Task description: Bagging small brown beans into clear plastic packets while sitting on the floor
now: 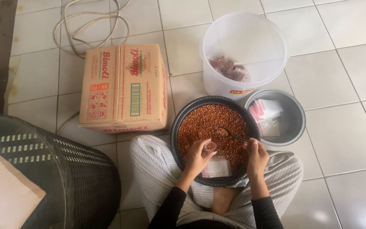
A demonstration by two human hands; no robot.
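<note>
The left hand's fingers are pinched narrow around the mouth of a small clear bag, holding it open near the top while its flat body lies on the nuts below the hand. The right hand is closed on the handle of a spoon, whose bowl rests, loaded, on the heap just beyond the bag's opening. The bag looks thin, limp and slick: it has no stiffness of its own, so it probably has to be held by the rim, pinched at two sides, to keep the mouth from collapsing, and it will sag as weight goes in. The spoon is rigid and light, best gripped well back on the handle to keep the bowl level. The nuts, reddish-brown, small and loose, fill a dark round basin that sits on the person's lap between striped trousers; they roll and spill easily, and likely feel dry and hard. Just beside the basin on the right, a grey bowl holds more empty clear bags. Behind, touching both, a white bucket holds a few filled packets at its bottom. To the left stand a cardboard box and a black mesh basket on the tiled floor, with a coiled cord further back.
</note>
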